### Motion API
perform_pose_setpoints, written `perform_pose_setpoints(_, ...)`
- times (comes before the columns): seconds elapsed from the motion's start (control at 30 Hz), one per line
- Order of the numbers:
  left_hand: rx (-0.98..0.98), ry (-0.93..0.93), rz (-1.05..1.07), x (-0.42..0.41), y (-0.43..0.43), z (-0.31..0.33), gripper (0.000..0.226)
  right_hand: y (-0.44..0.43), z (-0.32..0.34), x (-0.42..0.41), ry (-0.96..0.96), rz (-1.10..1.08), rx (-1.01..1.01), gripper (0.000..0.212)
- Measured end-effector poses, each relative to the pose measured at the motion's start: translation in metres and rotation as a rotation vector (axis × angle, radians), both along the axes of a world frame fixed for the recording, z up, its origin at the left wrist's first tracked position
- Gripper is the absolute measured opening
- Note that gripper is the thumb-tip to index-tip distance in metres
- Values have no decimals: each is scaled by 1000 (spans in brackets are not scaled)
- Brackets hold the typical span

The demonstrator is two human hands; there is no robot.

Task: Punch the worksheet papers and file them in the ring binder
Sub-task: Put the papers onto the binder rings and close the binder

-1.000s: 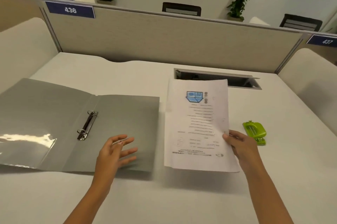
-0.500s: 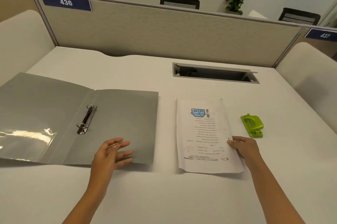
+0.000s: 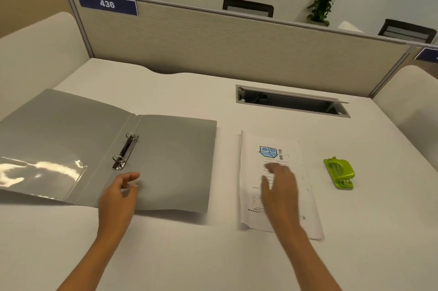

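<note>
Office: numbered cubicle partition, desk.

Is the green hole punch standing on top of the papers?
No, the hole punch sits on the bare desk to the right of the papers, with a clear gap between them.

The ring binder is covered in matt grey plastic, with shiny metal rings and a glossy clear pocket. The worksheets are printed paper; the hole punch is finished in glossy green plastic.
</note>
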State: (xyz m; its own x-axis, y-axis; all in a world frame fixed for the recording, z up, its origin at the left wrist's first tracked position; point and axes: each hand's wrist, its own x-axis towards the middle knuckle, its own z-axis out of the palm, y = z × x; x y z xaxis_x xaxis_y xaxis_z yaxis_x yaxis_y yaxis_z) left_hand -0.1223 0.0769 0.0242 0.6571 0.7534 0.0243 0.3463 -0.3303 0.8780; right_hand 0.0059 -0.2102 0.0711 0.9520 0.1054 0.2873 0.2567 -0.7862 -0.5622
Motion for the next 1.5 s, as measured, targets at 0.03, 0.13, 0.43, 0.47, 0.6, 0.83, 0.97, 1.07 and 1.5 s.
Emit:
perform_pose_setpoints(0.03, 58, 34, 0, 1, 7, -2, 26, 19, 0, -11, -10, 97, -6, 28)
perform_pose_setpoints(0.13, 178, 84, 16, 4, 26, -10, 43, 70, -4, -37, -31, 361, -24, 29)
perform_pose_setpoints(0.43, 293, 168, 71, 20, 51, -22, 53, 140, -56, -53, 71, 789, -294, 53)
perform_pose_setpoints(0.47, 318, 177, 71, 21, 50, -23, 50, 139, -64, -51, 81, 782, -314, 53)
perform_pose_setpoints(0.6, 329, 161, 37, 23, 46, -24, 50, 126, -84, -48, 100, 757, -286, 54)
perform_pose_setpoints(0.83, 301, 52, 60, 23, 14, -27, 43, 98, -88, -45, 86, 727, -247, 51)
perform_pose_setpoints(0.97, 242, 36, 113, 22, -9, -31, 42, 71, -86, -46, 77, 696, -178, 45)
perform_pose_setpoints(1.07, 217, 2, 127, 25, -10, -28, 37, 65, -79, -47, 62, 610, -97, 37)
perform_pose_setpoints(1.5, 17, -103, -69, 35, 43, -15, 15, 174, -52, -15, 542, 480, 432, 15)
